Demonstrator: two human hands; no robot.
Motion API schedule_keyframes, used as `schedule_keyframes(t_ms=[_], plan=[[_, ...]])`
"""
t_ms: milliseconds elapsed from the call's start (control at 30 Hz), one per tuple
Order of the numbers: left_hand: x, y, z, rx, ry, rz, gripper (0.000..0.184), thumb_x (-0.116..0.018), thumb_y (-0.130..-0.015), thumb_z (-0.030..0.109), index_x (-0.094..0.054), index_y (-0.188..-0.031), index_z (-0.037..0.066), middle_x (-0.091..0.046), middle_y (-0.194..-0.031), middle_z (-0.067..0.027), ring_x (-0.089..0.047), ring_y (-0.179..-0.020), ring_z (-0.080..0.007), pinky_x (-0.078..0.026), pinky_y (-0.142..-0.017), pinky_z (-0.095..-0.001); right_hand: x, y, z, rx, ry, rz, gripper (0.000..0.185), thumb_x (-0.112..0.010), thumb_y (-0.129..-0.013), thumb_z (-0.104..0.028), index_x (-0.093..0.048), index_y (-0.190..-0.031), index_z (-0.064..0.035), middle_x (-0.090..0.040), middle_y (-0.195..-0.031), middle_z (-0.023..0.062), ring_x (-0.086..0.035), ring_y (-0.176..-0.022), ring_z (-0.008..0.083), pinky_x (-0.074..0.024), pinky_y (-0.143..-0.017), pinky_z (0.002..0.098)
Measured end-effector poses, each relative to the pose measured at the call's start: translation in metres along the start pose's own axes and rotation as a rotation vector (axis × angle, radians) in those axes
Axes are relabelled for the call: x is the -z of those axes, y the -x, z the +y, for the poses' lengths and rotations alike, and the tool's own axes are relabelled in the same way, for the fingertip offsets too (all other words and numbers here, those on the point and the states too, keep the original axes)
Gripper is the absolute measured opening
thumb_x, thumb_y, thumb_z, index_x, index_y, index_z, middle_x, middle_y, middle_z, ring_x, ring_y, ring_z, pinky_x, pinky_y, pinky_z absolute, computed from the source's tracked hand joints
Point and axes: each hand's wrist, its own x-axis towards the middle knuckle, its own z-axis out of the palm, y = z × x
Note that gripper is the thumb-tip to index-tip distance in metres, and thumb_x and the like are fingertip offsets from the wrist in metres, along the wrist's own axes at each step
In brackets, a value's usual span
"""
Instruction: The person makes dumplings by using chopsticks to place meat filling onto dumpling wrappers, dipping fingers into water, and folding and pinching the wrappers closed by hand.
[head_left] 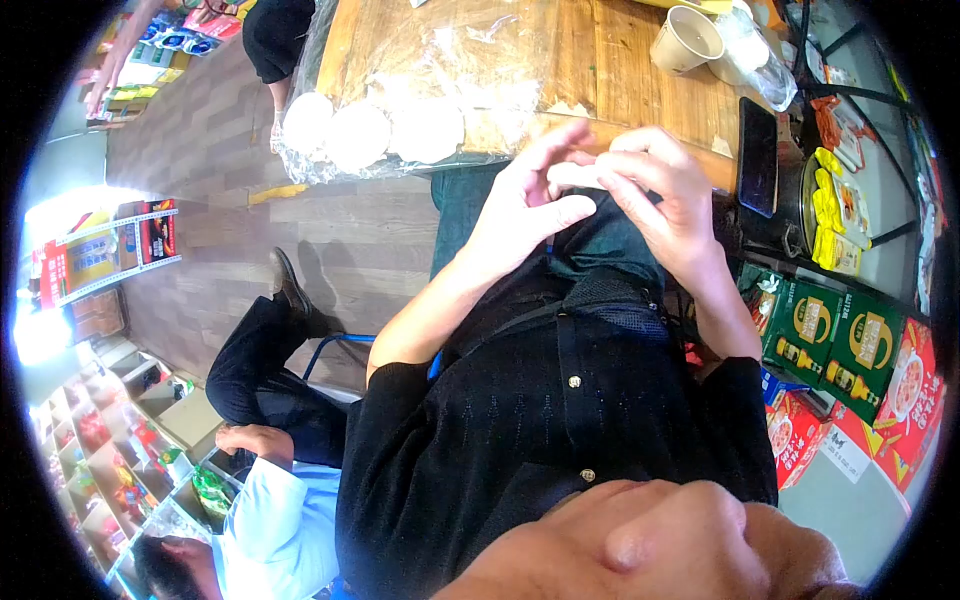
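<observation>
My left hand [525,200] is raised before my lap, palm turned inward, its fingers curled around a small white, dough-like piece [577,176]. From the other side my right hand [655,190] pinches the same piece between thumb and fingers. The fingers cover most of it, so its exact kind is unclear. Both hands are just off the near edge of a wooden table [600,85]. Three white round, flat pieces [428,130] lie on clear plastic film [480,60] at the table's left corner; glare washes out their surface.
A paper cup [687,40] and a crumpled plastic bag [752,55] stand at the table's right. A dark phone [757,157] lies beside the right edge. Green boxes [838,335] and yellow packets [840,215] are further right. A seated person [275,500] is at my left.
</observation>
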Motion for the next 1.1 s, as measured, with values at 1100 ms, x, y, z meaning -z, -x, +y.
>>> schedule_keyframes(t_ms=[1100], plan=[[0.018, -0.016, 0.005, 0.193, 0.046, 0.072, 0.031, -0.069, -0.087, 0.018, -0.060, -0.112, 0.001, -0.067, -0.098, -0.0065, -0.062, -0.086, -0.0116, -0.050, -0.078, -0.0254, -0.020, 0.004, 0.023, -0.362, -0.751, 0.119, 0.041, -0.056, -0.089, 0.009, -0.046, -0.128, 0.0028, -0.055, -0.095, 0.0057, -0.056, -0.084, 0.0109, -0.0470, -0.074, 0.0230]])
